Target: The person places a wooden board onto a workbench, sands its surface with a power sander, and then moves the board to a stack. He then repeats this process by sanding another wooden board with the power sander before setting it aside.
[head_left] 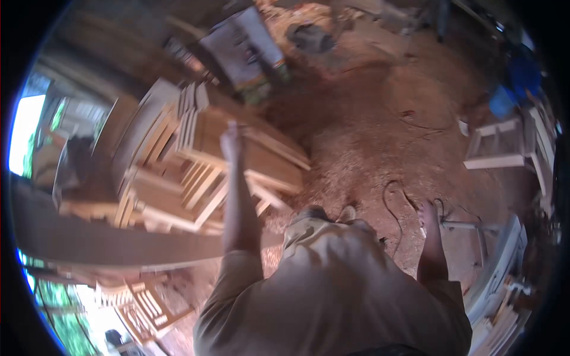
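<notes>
My left hand [232, 141] reaches forward over a stack of wooden panels [208, 127], overlapping the face of the front one. Motion blur smears its fingers, so I cannot tell whether they grip the panel. The panels lean together in a row, with slatted wooden frames [199, 184] beneath and beside them. Off to my right, my right hand [426, 213] hangs low over the floor with its fingers loosely apart and nothing visible in it. A dark cable [392, 193] lies on the ground close to that hand.
Reddish, shaving-strewn floor [356, 136] stretches ahead. A wooden frame [496, 145] stands at the right, near a blue object [522, 74]. Metal legs [475, 228] and a long board [496, 267] are at my right side. A wide plank [119, 240] crosses on the left.
</notes>
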{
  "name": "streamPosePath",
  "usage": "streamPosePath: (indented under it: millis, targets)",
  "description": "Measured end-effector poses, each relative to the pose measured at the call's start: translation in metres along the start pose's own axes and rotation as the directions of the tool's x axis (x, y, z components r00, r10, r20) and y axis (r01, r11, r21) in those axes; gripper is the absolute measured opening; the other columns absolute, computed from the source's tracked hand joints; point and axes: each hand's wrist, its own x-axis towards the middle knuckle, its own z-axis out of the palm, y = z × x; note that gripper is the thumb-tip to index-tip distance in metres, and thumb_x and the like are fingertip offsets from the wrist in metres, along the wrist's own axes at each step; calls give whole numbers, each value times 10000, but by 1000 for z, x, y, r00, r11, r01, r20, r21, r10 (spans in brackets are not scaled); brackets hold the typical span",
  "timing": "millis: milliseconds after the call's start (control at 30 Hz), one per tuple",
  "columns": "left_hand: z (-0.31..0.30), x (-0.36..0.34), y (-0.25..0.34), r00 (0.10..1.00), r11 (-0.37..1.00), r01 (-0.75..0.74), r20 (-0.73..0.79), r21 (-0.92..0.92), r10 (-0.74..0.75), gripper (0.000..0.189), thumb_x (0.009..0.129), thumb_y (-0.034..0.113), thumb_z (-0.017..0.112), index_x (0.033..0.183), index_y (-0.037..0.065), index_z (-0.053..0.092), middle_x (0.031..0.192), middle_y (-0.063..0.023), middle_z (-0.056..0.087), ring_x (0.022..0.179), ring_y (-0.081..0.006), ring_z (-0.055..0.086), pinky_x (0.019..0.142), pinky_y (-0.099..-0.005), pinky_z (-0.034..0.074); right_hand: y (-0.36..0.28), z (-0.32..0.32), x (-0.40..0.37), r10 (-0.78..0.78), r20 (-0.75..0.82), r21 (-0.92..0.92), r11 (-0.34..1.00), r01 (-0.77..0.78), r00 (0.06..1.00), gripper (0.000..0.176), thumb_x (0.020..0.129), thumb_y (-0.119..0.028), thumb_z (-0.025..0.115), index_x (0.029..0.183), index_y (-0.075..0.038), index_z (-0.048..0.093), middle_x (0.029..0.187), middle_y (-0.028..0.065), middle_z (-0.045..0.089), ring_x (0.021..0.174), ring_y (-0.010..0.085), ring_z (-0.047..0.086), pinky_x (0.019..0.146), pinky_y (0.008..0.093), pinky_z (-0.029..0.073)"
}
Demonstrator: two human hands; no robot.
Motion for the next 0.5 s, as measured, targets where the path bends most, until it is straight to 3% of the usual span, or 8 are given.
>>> streamPosePath:
  millis: [33, 67, 133, 233, 300, 367, 433, 500]
  targets:
    - [-2, 46, -20, 929, 936, -341, -185, -91, 320, 438, 1057, 334, 519, 950, -27, 744, 943, -213, 742, 841, -375, 695, 752, -449, 537, -24, 70, 2, -219, -505, -292, 954, 74, 835, 327, 966, -475, 676, 1006, -152, 641, 706, -20, 534, 482, 75, 432, 409, 243, 308]
    - [-14, 96, -27, 521, 586, -750, -272, 307, 809, 213, 957, 148, 610, 1011, 9, 762, 1076, -166, 755, 908, -342, 710, 779, -438, 557, -67, 166, -36, -377, -535, -402, 901, 164, 756, 261, 986, -391, 683, 1010, -133, 659, 730, -27, 582, 535, 76, 504, 465, 250, 391]
    - [-21, 179, -30, 743, 740, -586, -145, 330, 653, 284, 923, 128, 594, 1165, 62, 728, 1171, -141, 737, 1070, -325, 679, 918, -436, 546, -55, 111, 19, -799, -88, -807, 408, 428, 595, 177, 996, -271, 682, 1049, -102, 692, 853, -5, 649, 705, 113, 629, 610, 278, 504]
    - [-22, 234, -39, 769, 366, -457, 154, 810, 621, 458, 1084, 327, 414, 1447, 114, 595, 1387, -166, 652, 1403, -342, 518, 1152, -475, 436, -71, 219, -69, -572, -329, -573, 753, 323, 752, 353, 959, -271, 716, 1182, -3, 670, 1008, 61, 725, 900, 190, 668, 767, 339, 544]
    - [-27, 205, 7, 914, 418, -378, 262, 826, 309, 470, 1092, 372, 389, 1411, 125, 631, 1515, -137, 556, 1495, -333, 394, 1214, -483, 346, 18, 131, -60, -864, -124, -958, 233, 169, 488, 417, 959, -322, 724, 1181, 29, 684, 1098, 136, 735, 986, 189, 677, 818, 341, 549]
    - [-3, 246, -40, 944, 566, -260, 82, 782, 320, 609, 1104, 480, 321, 1386, 36, 628, 1565, -182, 486, 1467, -381, 410, 1216, -509, 318, 67, 177, -137, -303, -842, -320, 947, 37, 446, 340, 961, -308, 694, 1124, -11, 715, 961, 104, 716, 891, 209, 666, 769, 400, 541]
    - [-10, 185, 19, 956, 531, -253, 124, 809, 266, 607, 1096, 475, 337, 1345, 27, 663, 1549, -220, 492, 1469, -411, 394, 1224, -507, 298, 225, 129, -173, -207, -961, -218, 975, -43, 185, 349, 978, -366, 678, 1045, -26, 710, 802, 106, 655, 600, 237, 592, 544, 458, 479]
    - [-7, 155, 60, 955, 522, -272, 161, 809, 249, 607, 1093, 472, 345, 1324, 22, 680, 1541, -239, 495, 1471, -427, 386, 1228, -506, 288, 329, 179, -252, 346, -905, 393, 903, 173, 249, 269, 976, -306, 639, 1149, -104, 678, 715, 60, 609, 575, 192, 567, 504, 452, 442]
